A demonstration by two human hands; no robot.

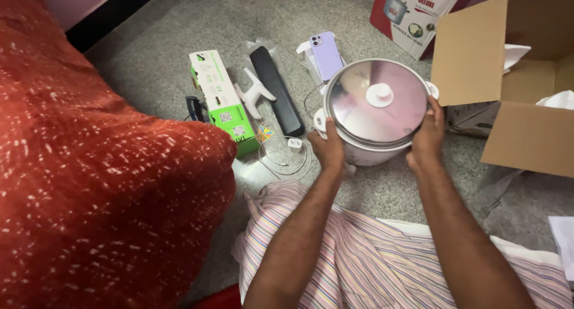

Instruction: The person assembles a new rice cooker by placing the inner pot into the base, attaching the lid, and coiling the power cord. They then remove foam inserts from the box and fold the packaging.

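Note:
I hold a white electric rice cooker with a shiny metal lid and white knob above the speckled grey floor. My left hand grips its left side below the handle. My right hand clasps its right side, thumb on the lid's rim. The cooker sits upright between both hands, just left of an open cardboard box.
On the floor behind lie a green-and-white carton, a long black device, a lilac phone, a white charger with cable and a red-and-white appliance box. A red patterned cushion fills the left. Striped cloth covers my lap.

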